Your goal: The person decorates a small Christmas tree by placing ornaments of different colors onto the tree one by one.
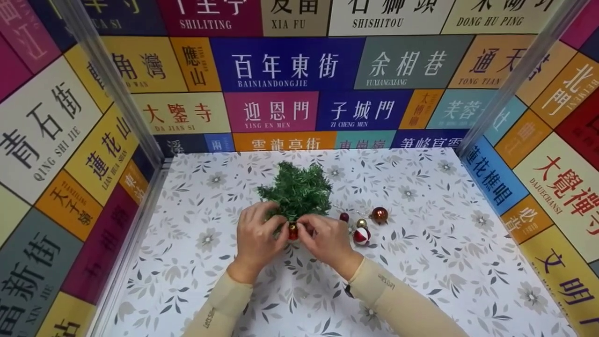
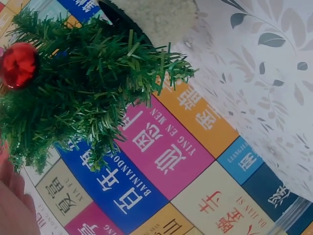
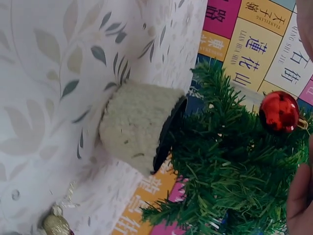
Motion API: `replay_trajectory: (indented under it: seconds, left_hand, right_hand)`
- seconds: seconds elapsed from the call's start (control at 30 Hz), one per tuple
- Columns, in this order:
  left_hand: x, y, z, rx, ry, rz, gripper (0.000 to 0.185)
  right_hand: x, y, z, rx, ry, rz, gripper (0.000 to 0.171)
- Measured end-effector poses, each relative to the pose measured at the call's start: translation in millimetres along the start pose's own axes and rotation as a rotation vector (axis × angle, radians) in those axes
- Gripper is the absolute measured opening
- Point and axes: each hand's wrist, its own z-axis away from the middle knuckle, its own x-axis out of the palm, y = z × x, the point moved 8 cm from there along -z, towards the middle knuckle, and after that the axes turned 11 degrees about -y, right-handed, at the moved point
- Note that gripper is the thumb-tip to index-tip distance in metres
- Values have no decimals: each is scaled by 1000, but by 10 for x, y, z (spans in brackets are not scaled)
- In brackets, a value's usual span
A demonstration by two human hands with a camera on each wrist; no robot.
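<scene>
A small artificial Christmas tree (image 1: 299,189) stands on the table in front of the person. Its light, rough-textured pot (image 3: 139,125) shows in the right wrist view. On the near side of the tree is a shiny red bauble (image 1: 293,231) with a gold cap, seen against the green branches (image 2: 98,78) in the left wrist view. From the left, the left hand (image 1: 259,231) pinches at the bauble with thumb and forefinger. The right hand (image 1: 327,236) pinches at it from the opposite side. Whatever loop lies between the fingertips is hidden.
Right of the tree lie several more ornaments: a red-and-white ball (image 1: 361,236), a small gold ball (image 1: 361,223), a dark red one (image 1: 344,216) and a copper-red bauble (image 1: 379,215). Panels with printed signs (image 1: 288,64) wall in the leaf-patterned tabletop (image 1: 196,276) at the back and sides.
</scene>
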Motion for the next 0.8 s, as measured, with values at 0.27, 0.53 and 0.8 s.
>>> replay_trajectory:
  seconds: [0.27,0.53,0.8]
  left_hand:
    - [46,-65,-33,-47,-15,42,6]
    - [55,-85,-50,-100,-26,69,4]
    - [63,-108,-51,-125,-16,118,7]
  right_hand:
    - [4,27,-56,45,33,119,6]
    - [47,51,-73,85,6,248,9]
    - [69,18,-76,58,12,287,6]
